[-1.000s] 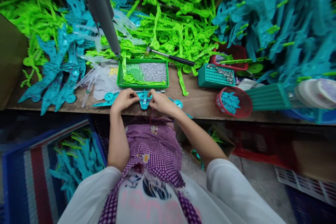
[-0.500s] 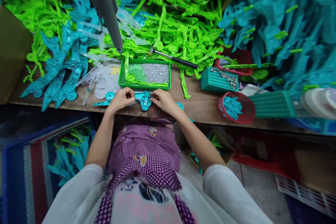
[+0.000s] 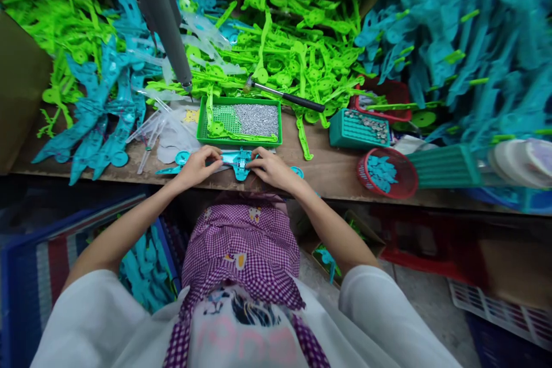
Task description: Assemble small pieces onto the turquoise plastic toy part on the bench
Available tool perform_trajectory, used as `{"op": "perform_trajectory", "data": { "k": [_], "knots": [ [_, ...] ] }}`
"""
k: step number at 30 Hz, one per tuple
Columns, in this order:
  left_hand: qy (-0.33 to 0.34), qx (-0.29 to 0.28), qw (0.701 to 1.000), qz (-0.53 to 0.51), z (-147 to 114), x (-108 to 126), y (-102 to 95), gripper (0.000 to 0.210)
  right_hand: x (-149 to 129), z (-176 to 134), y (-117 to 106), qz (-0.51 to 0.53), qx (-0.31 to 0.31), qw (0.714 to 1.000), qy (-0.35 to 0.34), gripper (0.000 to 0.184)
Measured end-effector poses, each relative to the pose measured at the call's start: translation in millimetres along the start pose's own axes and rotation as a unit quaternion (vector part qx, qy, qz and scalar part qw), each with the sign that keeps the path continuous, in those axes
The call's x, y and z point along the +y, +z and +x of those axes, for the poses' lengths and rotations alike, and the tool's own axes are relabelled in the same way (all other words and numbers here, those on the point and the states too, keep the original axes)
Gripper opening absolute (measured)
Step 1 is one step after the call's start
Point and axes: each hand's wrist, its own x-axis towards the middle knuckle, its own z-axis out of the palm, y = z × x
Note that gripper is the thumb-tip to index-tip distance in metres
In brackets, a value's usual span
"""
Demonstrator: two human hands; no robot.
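On the near edge of the bench lies a turquoise plastic part (image 3: 240,168), wide in the middle with a long arm reaching left under my left hand. My left hand (image 3: 198,168) is closed, thumb and fingers pinched at the left side of this part. From the right, my right hand (image 3: 271,169) grips the other side with bent fingers; the fingertips partly cover it. Just behind them stands a green tray (image 3: 281,126) with many small silver screws (image 3: 259,118) and a lime-green plastic piece lying across it.
A grey power screwdriver (image 3: 161,20) hangs at the upper left. Behind the tray lies a hammer (image 3: 287,96) before piled lime-green parts (image 3: 302,52). To the right are a teal basket (image 3: 345,137) and a red round basket (image 3: 407,181) of small blue pieces. Turquoise parts (image 3: 103,86) fill the left.
My left elbow has swung outward to the left, and my left fingers have shifted slightly along the part. My right hand stays at the turquoise part. The view has shifted a little.
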Motion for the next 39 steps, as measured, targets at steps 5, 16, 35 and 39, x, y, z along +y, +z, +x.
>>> {"op": "perform_trajectory", "data": {
  "k": [5,16,35,39],
  "knots": [
    [-0.088,0.047,0.981,-0.167,4.2,-11.9,0.5,0.027,4.7,0.4,1.8,0.021,0.013,1.0,-0.012,0.025],
    [0.005,0.236,0.971,-0.025,-0.2,9.1,-40.0,0.024,2.5,-23.3,-7.0,0.131,0.181,0.973,0.049,0.032],
    [-0.1,0.243,0.964,-0.03,-28.9,-51.2,-60.5,0.033,-6.6,-58.3,-13.5,-0.15,0.07,0.984,0.066,0.06],
    [-0.101,0.215,0.971,0.031,-29.8,-43.5,-58.3,0.032,-7.2,-59.3,1.9,-0.196,0.091,0.972,0.092,0.014]
  ]
}}
